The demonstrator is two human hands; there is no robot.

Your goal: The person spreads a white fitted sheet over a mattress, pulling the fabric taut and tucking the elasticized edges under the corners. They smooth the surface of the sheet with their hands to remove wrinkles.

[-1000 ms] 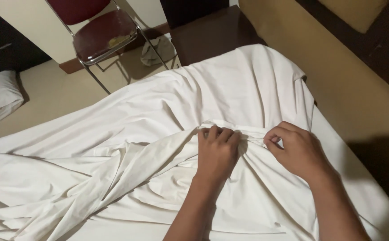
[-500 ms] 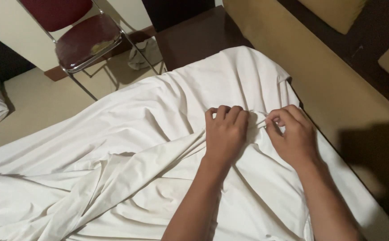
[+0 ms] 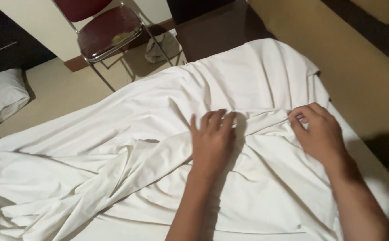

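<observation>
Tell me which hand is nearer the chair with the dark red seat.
Left. The left hand lies flat on the white sheet, below and right of the chair. The right hand pinches the sheet's folded edge farther right, farther from it.

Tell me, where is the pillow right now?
The white pillow lies on the floor at the far left of the head view, left of the red chair and beyond the rumpled white sheet.

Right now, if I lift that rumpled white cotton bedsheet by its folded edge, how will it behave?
The rumpled white cotton bedsheet is probably floppy: it lies in soft folds. It likely drapes and trails from the right hand, which pinches its edge. Pushed under the flat left hand, it should bunch rather than slide whole.
</observation>
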